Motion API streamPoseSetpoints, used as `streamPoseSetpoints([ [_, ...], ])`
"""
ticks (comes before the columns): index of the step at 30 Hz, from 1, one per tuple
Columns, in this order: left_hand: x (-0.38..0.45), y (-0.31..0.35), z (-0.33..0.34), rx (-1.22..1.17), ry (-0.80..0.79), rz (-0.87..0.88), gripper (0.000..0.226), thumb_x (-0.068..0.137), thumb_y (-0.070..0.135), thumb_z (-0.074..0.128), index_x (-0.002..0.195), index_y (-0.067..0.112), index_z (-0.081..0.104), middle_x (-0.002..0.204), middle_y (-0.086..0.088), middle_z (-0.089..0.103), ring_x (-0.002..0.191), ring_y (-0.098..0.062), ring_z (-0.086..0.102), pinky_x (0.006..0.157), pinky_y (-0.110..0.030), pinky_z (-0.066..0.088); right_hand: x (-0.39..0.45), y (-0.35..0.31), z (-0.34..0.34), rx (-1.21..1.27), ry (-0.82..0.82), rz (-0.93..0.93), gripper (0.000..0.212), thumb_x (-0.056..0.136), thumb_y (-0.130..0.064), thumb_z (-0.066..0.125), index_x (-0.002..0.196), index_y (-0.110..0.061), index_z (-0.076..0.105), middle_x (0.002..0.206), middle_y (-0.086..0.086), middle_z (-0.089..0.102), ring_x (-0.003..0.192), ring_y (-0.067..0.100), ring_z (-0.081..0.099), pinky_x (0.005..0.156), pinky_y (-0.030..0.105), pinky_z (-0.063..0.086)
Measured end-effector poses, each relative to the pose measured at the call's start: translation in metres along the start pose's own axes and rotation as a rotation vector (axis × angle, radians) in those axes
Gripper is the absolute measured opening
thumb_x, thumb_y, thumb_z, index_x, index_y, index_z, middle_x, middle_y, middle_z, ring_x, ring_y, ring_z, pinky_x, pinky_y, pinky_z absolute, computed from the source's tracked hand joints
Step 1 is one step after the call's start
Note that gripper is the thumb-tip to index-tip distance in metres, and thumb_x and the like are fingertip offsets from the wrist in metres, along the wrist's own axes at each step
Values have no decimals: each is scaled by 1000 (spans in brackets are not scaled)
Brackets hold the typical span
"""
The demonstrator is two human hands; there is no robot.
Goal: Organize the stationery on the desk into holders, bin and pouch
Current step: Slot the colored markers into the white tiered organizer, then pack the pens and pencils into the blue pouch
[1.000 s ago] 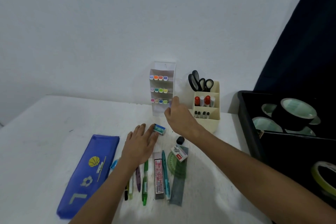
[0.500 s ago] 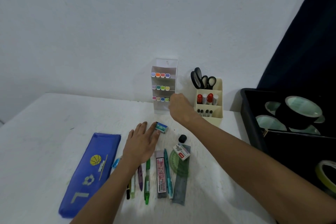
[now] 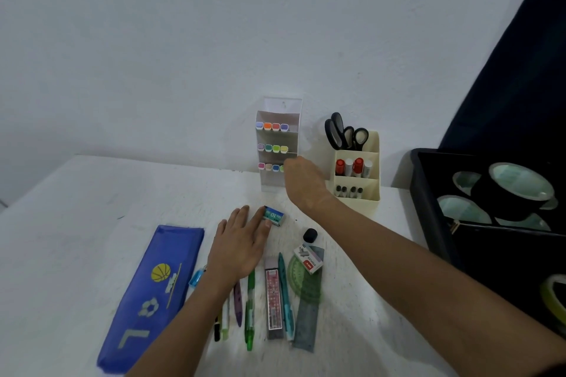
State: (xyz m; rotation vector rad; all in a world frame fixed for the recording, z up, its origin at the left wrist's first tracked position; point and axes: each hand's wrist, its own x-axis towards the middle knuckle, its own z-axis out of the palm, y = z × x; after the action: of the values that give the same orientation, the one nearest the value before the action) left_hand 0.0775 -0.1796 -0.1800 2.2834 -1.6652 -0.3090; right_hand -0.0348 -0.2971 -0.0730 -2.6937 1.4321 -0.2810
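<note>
A clear marker holder (image 3: 280, 119) stands against the wall with three rows of coloured markers. My right hand (image 3: 303, 182) is at the right end of its bottom row; its fingers are hidden behind the back of the hand. My left hand (image 3: 240, 243) lies flat and open on the desk, one fingertip touching a small blue-green staples box (image 3: 274, 216). Under and below that hand lies a row of pens, among them a green pen (image 3: 250, 312), a pink lead case (image 3: 272, 300) and a teal pen (image 3: 285, 294). A blue pouch (image 3: 153, 294) lies at the left.
A cream holder (image 3: 367, 193) with scissors (image 3: 343, 135) and red markers stands right of the clear one. A black bin (image 3: 422, 193) at the right holds tape rolls (image 3: 517, 190). A black cap (image 3: 310, 235), white staples box (image 3: 307, 260), protractor (image 3: 303, 283) and ruler (image 3: 306, 321) lie nearby.
My right hand has moved farther from me, up to the bottom row of the clear holder. My left hand has stayed flat on the desk by the blue-green box.
</note>
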Motion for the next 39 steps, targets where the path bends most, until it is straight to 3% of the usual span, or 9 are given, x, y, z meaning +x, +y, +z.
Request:
streamPoseSetpoints([
  [13, 2, -4, 2, -65, 33, 10, 58, 97, 55, 12, 151, 34, 15, 156, 1, 25, 145, -17, 18, 118, -43, 16, -2, 2, 2, 10, 6, -13, 30, 93, -13, 58, 122, -6, 52, 124, 14, 59, 112, 27, 59, 97, 34, 47],
  [20, 1, 4, -22, -744, 150, -160, 45, 103, 35, 31, 144, 19, 40, 146, 3, 43, 135, -14, 38, 109, -23, 24, -25, -3, 7, 88, 108, -82, 23, 98, -14, 48, 119, -6, 54, 114, 12, 63, 101, 24, 62, 86, 30, 51],
  [25, -5, -3, -52, -913, 274, -254, 36, 96, 28, 33, 118, 20, 61, 117, -4, 64, 113, -19, 57, 95, -30, 42, -47, -37, 24, 350, -27, -86, 31, 96, -22, 50, 123, -7, 58, 120, 11, 62, 107, 24, 59, 89, 30, 46],
  [28, -20, -21, -69, -697, 353, -298, 28, 94, 16, 45, 116, 12, 64, 105, -1, 65, 95, -15, 59, 83, -26, 43, -58, -64, 38, 417, -220, -162, 31, 92, -24, 56, 117, -7, 63, 120, 12, 62, 110, 24, 56, 91, 33, 45],
  [30, -37, -44, -75, -486, 366, -371, 29, 91, 13, 51, 116, 9, 64, 105, -4, 65, 89, -17, 59, 79, -24, 41, -68, -86, 46, 469, -333, -200, 27, 89, -21, 59, 105, -2, 70, 110, 14, 67, 101, 26, 62, 87, 35, 51],
  [32, -55, -68, -77, -347, 319, -462, 33, 86, 17, 54, 116, 9, 64, 111, -11, 65, 89, -23, 60, 77, -25, 43, -79, -105, 53, 524, -411, -218, 24, 86, -15, 60, 90, 6, 71, 95, 19, 71, 88, 29, 66, 78, 35, 54],
  [35, -87, -98, -77, -159, 209, -634, 50, 83, 38, 58, 128, 15, 56, 120, -19, 55, 105, -37, 56, 88, -40, 49, -91, -128, 64, 517, -466, -225, 26, 85, -10, 58, 67, 8, 57, 74, 18, 64, 71, 28, 60, 64, 37, 48],
  [37, -108, -109, -74, -98, 165, -719, 53, 88, 45, 56, 132, 16, 52, 126, -19, 50, 115, -39, 50, 94, -44, 44, -97, -139, 68, 499, -463, -195, 24, 84, -10, 57, 63, -2, 48, 72, 17, 58, 65, 27, 55, 58, 35, 44],
  [39, -124, -114, -71, -149, 173, -730, 49, 89, 46, 53, 123, 11, 58, 119, -18, 58, 110, -37, 55, 93, -42, 47, -102, -148, 69, 483, -463, -163, 20, 83, -10, 56, 66, -4, 46, 79, 19, 61, 68, 28, 56, 55, 30, 40],
])
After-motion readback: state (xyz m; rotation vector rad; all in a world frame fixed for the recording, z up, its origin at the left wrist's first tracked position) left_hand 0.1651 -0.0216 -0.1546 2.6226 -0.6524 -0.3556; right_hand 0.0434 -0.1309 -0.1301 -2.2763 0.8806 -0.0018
